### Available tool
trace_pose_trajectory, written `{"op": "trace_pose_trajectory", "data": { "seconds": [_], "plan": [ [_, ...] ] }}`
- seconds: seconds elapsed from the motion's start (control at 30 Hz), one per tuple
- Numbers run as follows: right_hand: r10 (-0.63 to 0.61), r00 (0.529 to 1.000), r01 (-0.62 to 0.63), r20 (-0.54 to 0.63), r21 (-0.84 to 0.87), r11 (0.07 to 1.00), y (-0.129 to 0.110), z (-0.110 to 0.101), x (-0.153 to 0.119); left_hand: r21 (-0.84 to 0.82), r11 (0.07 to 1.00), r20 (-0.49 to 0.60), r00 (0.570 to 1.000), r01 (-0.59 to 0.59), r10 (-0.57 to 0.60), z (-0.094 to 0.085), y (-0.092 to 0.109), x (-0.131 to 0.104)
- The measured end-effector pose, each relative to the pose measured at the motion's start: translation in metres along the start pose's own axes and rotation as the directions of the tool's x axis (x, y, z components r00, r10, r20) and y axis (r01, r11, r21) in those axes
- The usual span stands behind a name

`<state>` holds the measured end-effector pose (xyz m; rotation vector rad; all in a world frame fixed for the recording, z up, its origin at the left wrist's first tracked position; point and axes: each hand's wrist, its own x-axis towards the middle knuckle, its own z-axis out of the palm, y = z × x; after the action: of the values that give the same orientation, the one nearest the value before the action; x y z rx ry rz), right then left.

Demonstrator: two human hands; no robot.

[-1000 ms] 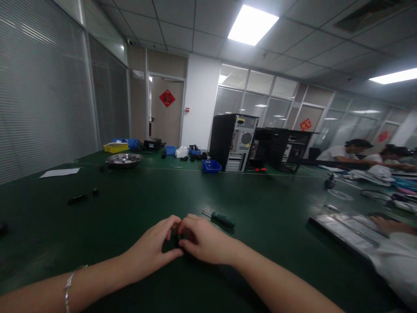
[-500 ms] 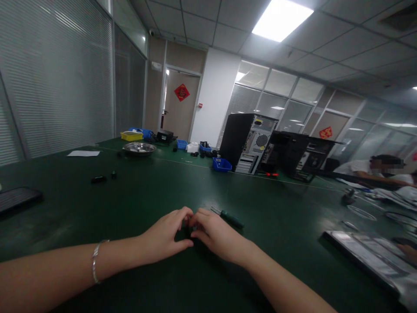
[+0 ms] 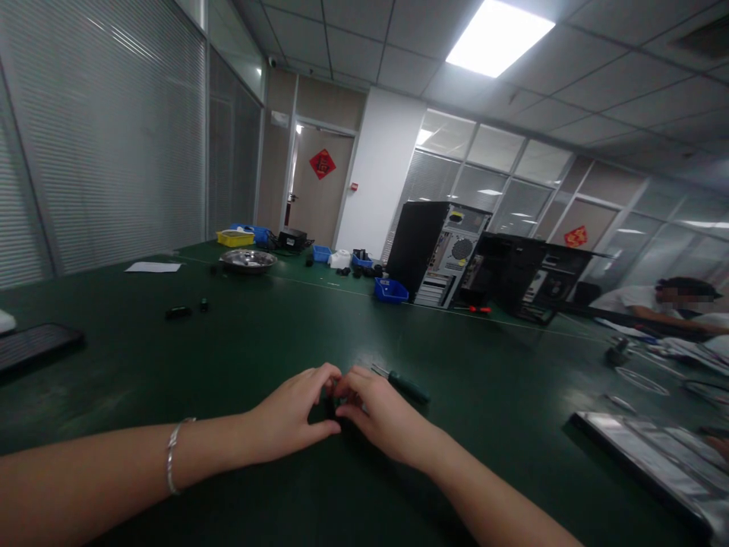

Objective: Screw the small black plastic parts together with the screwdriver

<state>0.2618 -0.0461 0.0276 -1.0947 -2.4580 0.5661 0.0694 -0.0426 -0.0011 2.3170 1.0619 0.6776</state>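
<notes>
Between fingertips of bare left hand point(image 3: 296, 406) & bare right hand point(image 3: 379, 410), small dark part point(image 3: 331, 405), mostly hidden, shape unclear. L thumb curved well apart from L fingers; R fingers bent in, close to R thumb; can't tell if really pinching. Main risk, prob.: slip via uneven pressure b/w hands, w/ dark part then hard to spot below fingers on smooth dark-green tabletop point(image 3: 256, 334). Just beyond R fingers, green-handled, metal-shafted screwdriver point(image 3: 407, 386): poss. knock from outward swing of R knuckles.

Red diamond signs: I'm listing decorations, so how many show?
2: the left sign on the door beside the white wall, the right sign on a farther door. Others may be hidden.
</notes>
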Motion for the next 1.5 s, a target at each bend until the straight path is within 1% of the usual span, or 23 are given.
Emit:
{"op": "trace_pose_trajectory", "data": {
  "seconds": [0.23,0.47,0.73,0.93,1.03,1.1,1.17,1.23,1.3,1.37,1.43,1.5],
  "plan": [
    [0.017,1.0,-0.017,0.015,0.01,1.0,0.003,0.002,0.002,-0.003,1.0,-0.002,1.0,0.002,-0.002,0.001,-0.001,0.0],
    [0.031,0.999,-0.03,0.037,-0.028,0.999,-0.003,-0.002,0.005,-0.015,1.0,-0.007,1.0,-0.004,0.004,0.0,-0.003,0.0],
    [0.099,0.984,-0.087,0.148,-0.083,0.993,-0.01,-0.009,0.02,-0.019,1.0,-0.006,1.0,-0.003,0.003,0.0,-0.005,0.002],
    [0.013,0.995,-0.011,0.095,-0.026,1.0,0.0,-0.01,0.011,-0.024,1.0,0.001,1.0,0.005,-0.005,-0.002,-0.002,-0.001],
    [0.032,0.998,-0.033,0.048,0.014,0.999,0.006,-0.016,0.004,-0.047,0.999,0.017,1.0,0.004,-0.004,-0.004,-0.004,-0.001],
    [0.056,0.998,-0.056,-0.001,0.015,0.998,0.011,-0.024,0.0,-0.048,0.999,0.011,1.0,0.021,-0.02,-0.01,-0.011,0.002],
    [0.066,0.996,-0.067,-0.055,-0.03,0.997,0.019,-0.034,-0.003,-0.014,0.999,-0.034,0.999,0.037,-0.038,-0.022,-0.024,0.008],
    [0.081,0.991,-0.092,-0.102,-0.111,0.99,0.028,-0.042,-0.005,0.059,0.997,-0.101,0.994,0.046,-0.04,-0.042,-0.041,0.015],
    [0.117,0.988,-0.133,-0.1,-0.163,0.978,0.038,-0.048,-0.007,0.166,0.98,-0.175,0.982,0.105,-0.076,-0.07,-0.061,0.02],
    [0.142,0.985,-0.16,-0.099,-0.203,0.966,0.045,-0.05,-0.007,0.317,0.925,-0.288,0.951,0.208,-0.115,-0.103,-0.084,0.018],
    [0.143,0.985,-0.163,-0.099,-0.236,0.958,0.049,-0.049,-0.008,0.425,0.842,-0.364,0.915,0.331,-0.176,-0.136,-0.108,0.008],
    [0.129,0.988,-0.147,-0.081,-0.265,0.953,0.049,-0.047,-0.008,0.485,0.763,-0.448,0.871,0.427,-0.202,-0.166,-0.136,-0.008]
  ]
}}
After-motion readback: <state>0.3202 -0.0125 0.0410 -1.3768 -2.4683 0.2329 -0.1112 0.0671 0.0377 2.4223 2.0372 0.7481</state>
